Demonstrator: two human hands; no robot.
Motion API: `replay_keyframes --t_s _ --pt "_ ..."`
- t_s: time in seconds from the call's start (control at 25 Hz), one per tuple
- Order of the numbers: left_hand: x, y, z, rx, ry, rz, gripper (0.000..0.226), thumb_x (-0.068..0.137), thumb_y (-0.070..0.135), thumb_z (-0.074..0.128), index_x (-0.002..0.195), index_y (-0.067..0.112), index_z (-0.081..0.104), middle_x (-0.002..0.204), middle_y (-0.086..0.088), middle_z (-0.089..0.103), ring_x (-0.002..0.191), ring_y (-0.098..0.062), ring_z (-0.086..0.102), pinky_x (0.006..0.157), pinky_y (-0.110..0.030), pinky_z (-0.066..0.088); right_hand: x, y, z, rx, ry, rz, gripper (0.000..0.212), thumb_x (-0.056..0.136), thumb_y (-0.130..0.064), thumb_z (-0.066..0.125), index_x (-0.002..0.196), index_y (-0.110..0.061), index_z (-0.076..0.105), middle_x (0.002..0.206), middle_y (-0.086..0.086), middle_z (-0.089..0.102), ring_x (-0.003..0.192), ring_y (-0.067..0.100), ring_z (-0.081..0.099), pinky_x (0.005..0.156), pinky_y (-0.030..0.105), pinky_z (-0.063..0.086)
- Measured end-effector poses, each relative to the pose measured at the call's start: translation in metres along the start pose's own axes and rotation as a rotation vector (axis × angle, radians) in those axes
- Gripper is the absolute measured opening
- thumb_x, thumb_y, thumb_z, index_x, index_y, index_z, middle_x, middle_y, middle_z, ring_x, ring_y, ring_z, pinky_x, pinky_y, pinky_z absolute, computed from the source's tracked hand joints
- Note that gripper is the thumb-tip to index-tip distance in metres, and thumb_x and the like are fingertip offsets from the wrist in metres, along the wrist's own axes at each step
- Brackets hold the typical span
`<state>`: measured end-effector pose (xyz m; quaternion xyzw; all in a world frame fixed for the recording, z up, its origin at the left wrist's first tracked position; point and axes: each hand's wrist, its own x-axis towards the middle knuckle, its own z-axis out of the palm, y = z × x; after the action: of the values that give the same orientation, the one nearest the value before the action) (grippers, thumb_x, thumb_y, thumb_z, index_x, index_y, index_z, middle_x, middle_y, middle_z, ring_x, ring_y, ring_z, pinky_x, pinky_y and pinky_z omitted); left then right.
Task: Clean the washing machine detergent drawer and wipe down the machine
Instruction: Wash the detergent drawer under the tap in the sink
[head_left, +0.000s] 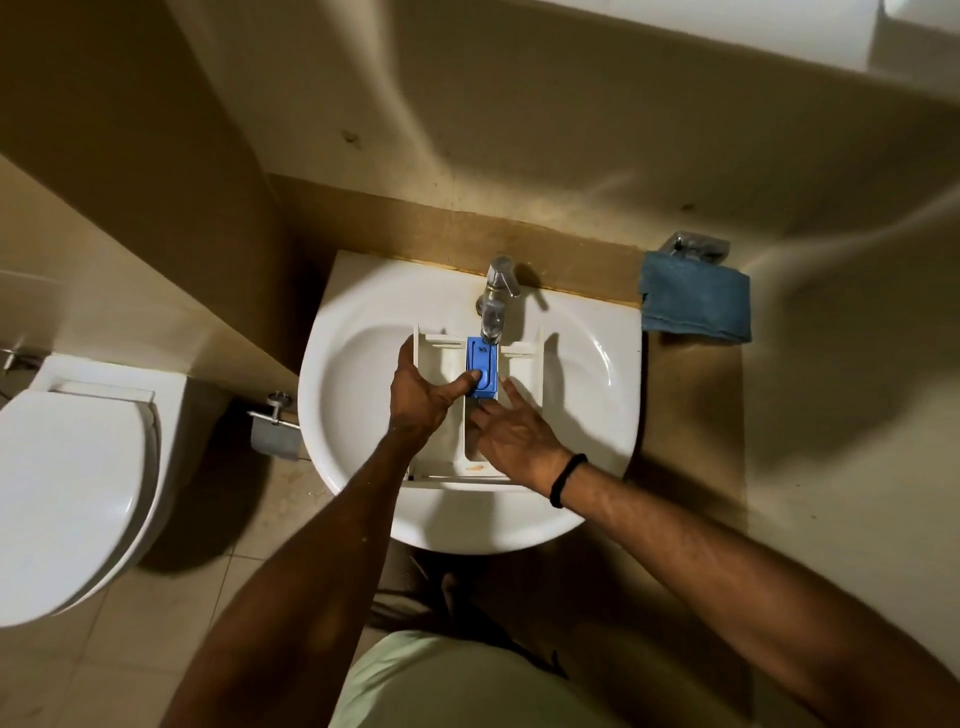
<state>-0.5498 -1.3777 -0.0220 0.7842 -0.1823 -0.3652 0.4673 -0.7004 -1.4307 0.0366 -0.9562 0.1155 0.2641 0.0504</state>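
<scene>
A white detergent drawer (524, 364) lies in the white sink basin (353, 384), its far end under the tap (496, 296). A blue insert (485, 358) sits in its middle compartment. My left hand (423, 395) grips the drawer's left wall, with the thumb pressed on the blue insert. My right hand (511, 434) rests inside the drawer's near compartments, fingers spread and reaching toward the blue insert. A black band circles my right wrist. The washing machine is not in view.
A folded blue cloth (696, 301) hangs on a metal holder on the wall right of the sink. A white toilet (72, 483) with its lid down stands at the left. A toilet-roll holder (275, 431) juts between toilet and sink. Tiled floor lies below.
</scene>
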Motion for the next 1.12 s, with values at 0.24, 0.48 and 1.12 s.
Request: replay_keyframes --t_s 0.24,0.48,1.12 --pt "0.001 -0.005 -0.001 0.008 0.003 0.018 0.106 0.067 0.038 0.097 0.152 0.009 0.04 0.148 -0.008 0.057 0.136 -0.023 0.053 0.11 -0.031 0.044 0.001 0.002 0.006 0.015 0.109 0.024 0.032 0.099 -0.01 0.047 0.125 -0.014 0.065 0.133 0.005 0.059 0.136 0.025 0.046 0.123 0.059 0.001" --pt "0.003 -0.004 -0.001 0.004 -0.004 0.01 0.108 0.068 0.037 0.097 0.154 0.009 0.038 0.149 -0.008 0.056 0.137 -0.023 0.052 0.105 -0.023 0.041 0.003 0.0 0.009 0.006 0.232 0.031 0.025 0.094 -0.007 0.056 0.113 -0.013 0.071 0.115 0.006 0.068 0.123 0.026 0.058 0.12 0.062 0.018" --pt "0.002 -0.007 -0.002 -0.042 -0.005 0.005 0.101 0.061 0.047 0.098 0.144 0.015 0.048 0.13 0.0 0.068 0.118 -0.017 0.067 0.105 -0.041 0.055 -0.031 -0.009 -0.01 1.333 0.638 0.829 0.05 0.079 0.017 0.047 0.114 -0.009 0.072 0.108 0.002 0.073 0.103 0.017 0.067 0.103 0.029 0.05"
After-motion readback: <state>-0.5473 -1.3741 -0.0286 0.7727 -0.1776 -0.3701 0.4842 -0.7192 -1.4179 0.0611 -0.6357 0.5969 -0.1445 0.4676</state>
